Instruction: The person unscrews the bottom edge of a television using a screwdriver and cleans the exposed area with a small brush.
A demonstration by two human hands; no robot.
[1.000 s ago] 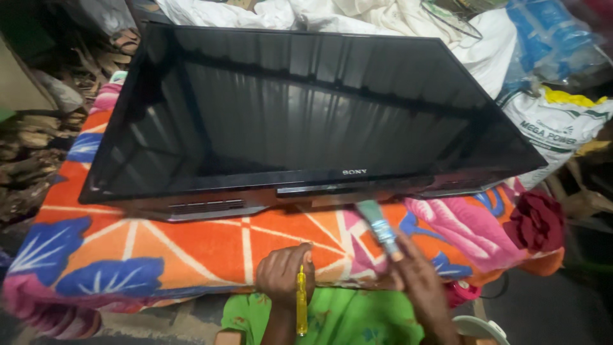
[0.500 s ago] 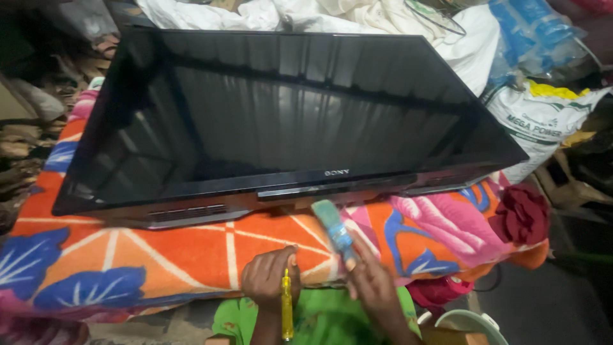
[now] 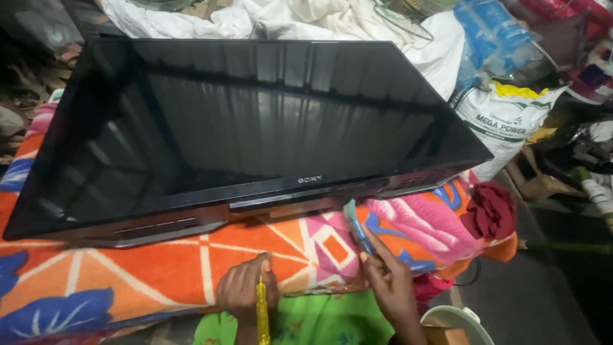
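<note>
Since the earlier frame my right hand (image 3: pixel 391 281) has moved its flat teal tool (image 3: pixel 356 227) up against the television's (image 3: pixel 255 128) lower edge. My left hand (image 3: pixel 246 289) is clenched around a yellow screwdriver (image 3: pixel 262 314) (pointing downward). The television lies screen-up on a colourful blanket (image 3: pixel 159 268); a white sack (image 3: pixel 504 124) stands nearby.

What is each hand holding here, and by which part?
The left hand grips a yellow screwdriver around its handle. The right hand holds a blue-green flat tool by its lower end.
</note>
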